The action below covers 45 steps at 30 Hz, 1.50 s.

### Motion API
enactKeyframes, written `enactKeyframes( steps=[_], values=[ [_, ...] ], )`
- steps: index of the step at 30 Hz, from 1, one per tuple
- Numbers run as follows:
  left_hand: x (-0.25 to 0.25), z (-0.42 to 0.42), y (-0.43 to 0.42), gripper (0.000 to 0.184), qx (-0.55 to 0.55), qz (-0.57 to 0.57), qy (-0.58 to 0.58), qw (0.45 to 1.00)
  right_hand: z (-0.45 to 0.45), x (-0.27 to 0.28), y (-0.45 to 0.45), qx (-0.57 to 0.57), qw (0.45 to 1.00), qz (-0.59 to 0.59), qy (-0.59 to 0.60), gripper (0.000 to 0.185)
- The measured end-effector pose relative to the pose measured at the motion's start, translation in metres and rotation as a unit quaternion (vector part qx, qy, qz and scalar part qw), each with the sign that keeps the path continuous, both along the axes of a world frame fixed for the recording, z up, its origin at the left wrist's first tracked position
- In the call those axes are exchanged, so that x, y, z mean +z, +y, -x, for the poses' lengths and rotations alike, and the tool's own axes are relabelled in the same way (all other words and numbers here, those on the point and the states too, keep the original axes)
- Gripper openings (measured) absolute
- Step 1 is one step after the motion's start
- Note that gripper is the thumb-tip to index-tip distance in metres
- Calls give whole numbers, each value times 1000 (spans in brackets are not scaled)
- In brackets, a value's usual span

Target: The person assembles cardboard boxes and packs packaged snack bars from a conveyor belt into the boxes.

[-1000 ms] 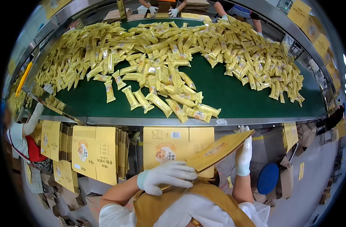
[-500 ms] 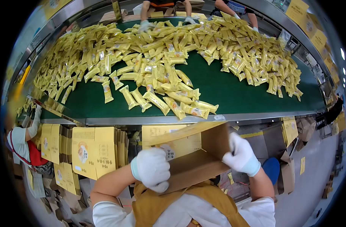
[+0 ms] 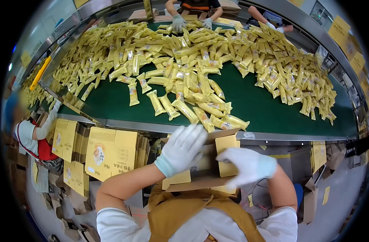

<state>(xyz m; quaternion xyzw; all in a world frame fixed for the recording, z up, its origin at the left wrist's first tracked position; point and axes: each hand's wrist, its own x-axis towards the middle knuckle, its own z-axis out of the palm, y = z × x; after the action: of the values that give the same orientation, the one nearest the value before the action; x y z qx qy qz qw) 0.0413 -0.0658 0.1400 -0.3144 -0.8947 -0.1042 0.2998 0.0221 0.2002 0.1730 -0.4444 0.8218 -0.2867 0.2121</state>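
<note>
An open-topped cardboard box [image 3: 198, 176], yellow outside and brown inside, is in front of my chest. My left hand [image 3: 183, 150], in a white glove, reaches over its left side with the fingers stretched out towards its far edge. At the box's right end my right hand [image 3: 249, 164], also gloved and slightly blurred, has thumb and fingers apart beside a yellow end flap [image 3: 227, 155]. Just beyond the box, yellow wrapped snack packets [image 3: 185, 111] lie at the near edge of the green conveyor belt [image 3: 273, 117].
Heaped packets cover much of the belt. Stacked flat yellow cartons [image 3: 112, 153] stand left under the metal belt edge [image 3: 144, 127]. Two co-workers' gloved hands [image 3: 179, 23] are across the belt. A person in a red apron [image 3: 46, 150] stands at left.
The box has been turned and lowered so that its opening faces up. Both my hands have loosened from their grip, the left moving to the far edge. The view has shifted left.
</note>
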Motion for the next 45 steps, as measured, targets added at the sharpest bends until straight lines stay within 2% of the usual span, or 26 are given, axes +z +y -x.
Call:
enactKeyframes(
  steps=[4,6,7,8,11,14,16,17,19,21,22,23,25,26,27,28,29,30,32,34,36,38,40,42,44,45],
  values=[
    [24,-2,-2,36,-39,-51,-264,962,-27,-8,14,-219,973,51,-53,95],
    [36,0,-2,35,-75,-72,-346,932,-37,-19,6,-347,937,37,-25,101],
    [39,1,0,32,-98,-92,-388,912,-38,-37,6,-353,929,66,89,109],
    [25,3,1,48,-144,-94,-436,883,-36,-51,3,-374,919,79,95,109],
    [7,-19,16,87,-103,69,-336,934,-30,-76,-4,-424,895,86,106,115],
    [6,-26,21,105,-64,162,-345,922,-19,-60,3,-304,940,117,105,100],
    [11,-20,20,107,-62,177,-362,913,-7,-94,35,-367,823,351,-255,84],
    [18,-17,18,106,-53,144,-373,915,-2,-109,48,-385,746,443,-315,66],
    [33,-13,9,107,-34,79,-394,915,-1,-143,74,-483,740,412,-224,59],
    [22,-8,3,106,-93,-154,-368,912,-15,-187,93,-494,745,406,-190,51],
    [11,-6,0,106,-120,-268,-349,890,-28,-221,105,-464,745,428,-215,47],
    [-4,-2,4,100,-158,-341,-387,842,-47,-265,121,-449,699,490,-264,45],
    [-41,-16,24,90,-182,-546,-525,627,-60,-240,113,-291,567,655,-406,51],
    [-63,-27,30,85,-187,-628,-573,493,-64,-199,94,-329,633,609,-346,56],
    [-91,-33,30,75,-194,-635,-608,435,-68,-158,76,-367,691,554,-283,60],
    [-121,-39,30,67,-200,-639,-642,374,-69,-107,58,-485,812,317,-67,66],
    [-143,-47,30,59,-204,-639,-674,309,-74,-91,58,-488,844,220,-29,76],
    [-152,-54,32,57,-157,-648,-682,302,-77,-77,52,-447,878,152,83,82],
    [-167,-65,37,54,-65,-659,-692,287,-84,-37,27,-447,894,43,9,86],
    [-254,-68,24,44,19,-384,-603,699,-83,-23,-2,-437,897,-68,-13,89],
    [-251,-64,13,40,96,-137,-524,835,-73,-39,-26,-428,896,-117,-4,90],
    [-160,-45,10,40,173,-3,-570,803,-74,-44,-52,-405,897,-175,31,93],
    [-162,-51,0,40,122,-158,-413,889,-77,-53,-56,-401,904,-146,39,94],
    [-136,-45,1,41,100,-262,-402,872,-74,-52,-53,-406,902,-142,16,95],
    [-47,-42,11,42,114,-316,-548,766,-76,-54,-40,-406,906,-114,21,94],
    [-36,-42,16,40,132,-267,-554,777,-77,-57,-32,-409,908,-92,14,94]
  ],
)
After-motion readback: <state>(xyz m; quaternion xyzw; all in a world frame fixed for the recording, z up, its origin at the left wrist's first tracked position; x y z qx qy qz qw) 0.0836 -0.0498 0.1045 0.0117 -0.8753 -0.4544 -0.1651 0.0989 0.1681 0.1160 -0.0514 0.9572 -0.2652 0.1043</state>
